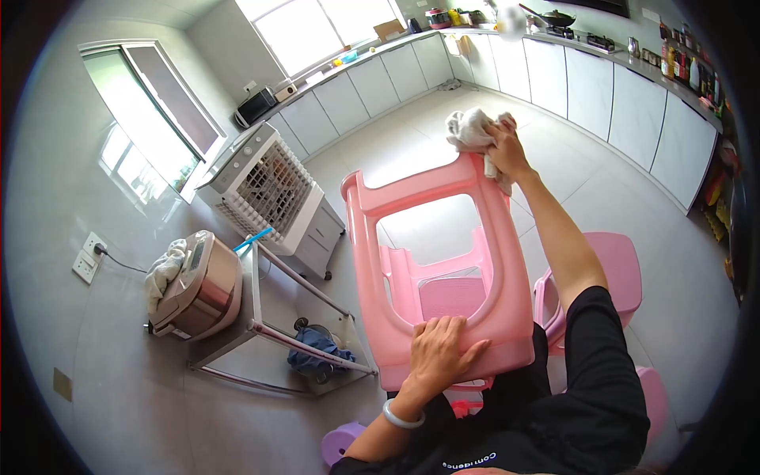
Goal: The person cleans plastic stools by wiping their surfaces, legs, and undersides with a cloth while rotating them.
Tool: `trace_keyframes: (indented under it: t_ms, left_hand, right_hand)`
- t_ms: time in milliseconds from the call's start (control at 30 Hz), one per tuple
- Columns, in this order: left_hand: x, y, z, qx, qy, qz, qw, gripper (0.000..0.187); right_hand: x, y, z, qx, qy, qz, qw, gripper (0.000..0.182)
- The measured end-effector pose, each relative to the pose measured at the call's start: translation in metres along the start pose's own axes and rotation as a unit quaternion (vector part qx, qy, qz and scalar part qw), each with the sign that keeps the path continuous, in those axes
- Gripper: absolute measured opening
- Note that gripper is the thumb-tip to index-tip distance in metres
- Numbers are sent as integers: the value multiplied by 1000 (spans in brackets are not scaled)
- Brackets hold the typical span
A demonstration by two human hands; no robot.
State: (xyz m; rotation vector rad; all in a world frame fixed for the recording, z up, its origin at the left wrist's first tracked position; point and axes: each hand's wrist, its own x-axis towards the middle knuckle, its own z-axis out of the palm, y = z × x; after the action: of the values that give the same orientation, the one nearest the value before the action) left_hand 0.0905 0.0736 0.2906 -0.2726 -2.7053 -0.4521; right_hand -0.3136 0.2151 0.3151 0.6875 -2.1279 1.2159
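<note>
A pink plastic stool (514, 317) lies tilted in front of me, its side with a large opening facing up. My left hand (438, 354) rests on its near edge, fingers over the rim beside the opening and thumb spread to the right. A bracelet circles that wrist. At the far right corner of the stool, my right hand (507, 148) is closed on a white cloth (469, 129), which bunches above the corner and hangs down along the leg end.
Pink chairs (609, 273) stand at the right, a purple stool (342, 442) at lower left. On the left are a metal rack (293, 344) with a rice cooker (202, 285) and an air cooler (269, 190). Cabinets (586, 83) line the back.
</note>
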Motion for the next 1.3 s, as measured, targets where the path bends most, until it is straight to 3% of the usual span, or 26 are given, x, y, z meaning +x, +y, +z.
trace_keyframes:
  t_ms: [100, 133, 233, 333, 400, 467, 600, 667, 767, 867, 900, 967, 1000, 1067, 1133, 1200, 1300]
  left_hand:
    - [0, -4, 2, -8, 14, 6, 1000, 50]
    - [0, -5, 2, -7, 11, 5, 1000, 50]
    - [0, -2, -2, -2, 7, -6, 1000, 50]
    - [-2, -2, -1, -6, 27, -14, 1000, 46]
    - [0, -3, 2, -9, 43, -23, 999, 42]
    - [1, -4, 3, -12, 45, -37, 998, 38]
    - [4, -3, 4, -41, 46, -43, 997, 25]
    - [5, -2, 1, -32, 47, -20, 998, 21]
    - [5, 3, 3, -27, 49, -50, 997, 20]
    - [6, 3, 4, -19, 56, -45, 997, 19]
    - [6, 2, 4, -21, 58, -44, 997, 19]
    - [5, 0, 5, -23, 60, -43, 997, 19]
    - [4, -1, 6, -22, 64, -41, 997, 20]
    - [3, -1, 7, -19, 74, -39, 996, 20]
    - [2, 2, 7, -17, 72, -43, 996, 20]
    - [3, 1, 6, -16, 74, -49, 996, 20]
    - [2, 4, 5, -27, 65, -62, 996, 21]
  right_hand:
    - [-17, 48, 33, 92, 26, 49, 994, 48]
    - [-25, 44, 35, 113, 41, 56, 991, 49]
    - [-59, 6, 7, 204, -48, 115, 971, 46]
    - [-111, -20, -17, 253, -68, 90, 961, 46]
    - [-154, -43, -35, 206, -46, -29, 977, 41]
    - [-194, -74, -69, 93, -112, -71, 987, 34]
    - [-293, -138, -117, 71, -140, -88, 984, 33]
    - [-330, -156, -127, 93, -122, -97, 983, 33]
    - [-351, -183, -129, 107, 12, 9, 994, 36]
    - [-383, -149, -108, 340, 110, 252, 899, 37]
    - [-385, -128, -109, 338, 51, 302, 890, 38]
    - [-377, -99, -93, 414, 41, 393, 820, 35]
    - [-371, -90, -92, 429, 8, 406, 807, 33]
    - [-385, -58, -71, 333, -2, 278, 901, 29]
    - [-392, -42, -65, 382, -20, 310, 870, 29]
    - [-394, -29, -61, 553, -47, 483, 677, 32]
    - [-415, -18, -51, 604, -18, 465, 647, 26]
